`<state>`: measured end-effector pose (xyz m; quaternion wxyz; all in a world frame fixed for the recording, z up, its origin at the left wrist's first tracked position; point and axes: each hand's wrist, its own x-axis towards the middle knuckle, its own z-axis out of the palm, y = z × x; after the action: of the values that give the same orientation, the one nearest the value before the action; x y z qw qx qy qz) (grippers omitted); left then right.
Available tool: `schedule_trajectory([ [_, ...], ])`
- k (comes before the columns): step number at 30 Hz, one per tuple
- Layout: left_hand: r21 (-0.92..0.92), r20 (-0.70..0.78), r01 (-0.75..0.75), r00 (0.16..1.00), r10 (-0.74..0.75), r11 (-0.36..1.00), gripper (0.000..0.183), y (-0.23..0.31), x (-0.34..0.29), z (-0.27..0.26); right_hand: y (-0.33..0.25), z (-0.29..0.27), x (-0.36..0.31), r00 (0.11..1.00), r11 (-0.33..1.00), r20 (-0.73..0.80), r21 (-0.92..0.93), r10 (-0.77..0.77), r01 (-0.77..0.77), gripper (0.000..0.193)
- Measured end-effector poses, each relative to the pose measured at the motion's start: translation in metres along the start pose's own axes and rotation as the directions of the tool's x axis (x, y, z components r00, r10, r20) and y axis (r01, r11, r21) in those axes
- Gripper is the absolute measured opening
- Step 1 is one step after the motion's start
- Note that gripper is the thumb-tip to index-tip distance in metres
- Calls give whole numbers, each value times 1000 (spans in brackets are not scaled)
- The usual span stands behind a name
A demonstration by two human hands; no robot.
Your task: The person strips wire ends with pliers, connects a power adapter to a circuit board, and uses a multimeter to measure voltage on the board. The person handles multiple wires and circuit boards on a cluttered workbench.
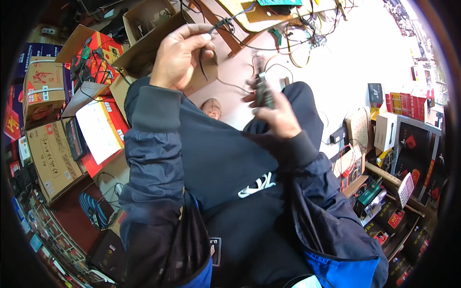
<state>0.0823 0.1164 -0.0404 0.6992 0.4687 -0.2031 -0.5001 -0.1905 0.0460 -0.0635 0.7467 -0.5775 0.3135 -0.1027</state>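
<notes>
My left hand (185, 55), at the upper middle, pinches a black cable (222, 23) between thumb and fingers. One end of this cable dangles below the hand; the rest runs off toward the tangled wires at the top. Over my lap to the right, my right hand (277, 111) is closed around a dark-handled tool (262, 91) that points upward. Its far end is blurred, so its exact kind cannot be made out. The two hands are apart, and the tool does not touch the cable.
A wooden stool or small table (254, 21) at the top carries a green board (279, 2) and tangled wires (312, 36). Open cardboard boxes (144, 24) and a strapped carton (45, 93) stand left. Shelves with boxed goods (408, 103) line the right.
</notes>
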Motion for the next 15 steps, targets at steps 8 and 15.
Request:
schedule_trajectory([
  [8,-266,51,48,998,-36,963,28,8,4,-3,-11,74,37,951,967,298,256,-83,4,60],
  [15,-103,91,146,986,-136,984,39,-1,-21,-1,-72,57,13,963,959,185,241,-194,147,50],
])
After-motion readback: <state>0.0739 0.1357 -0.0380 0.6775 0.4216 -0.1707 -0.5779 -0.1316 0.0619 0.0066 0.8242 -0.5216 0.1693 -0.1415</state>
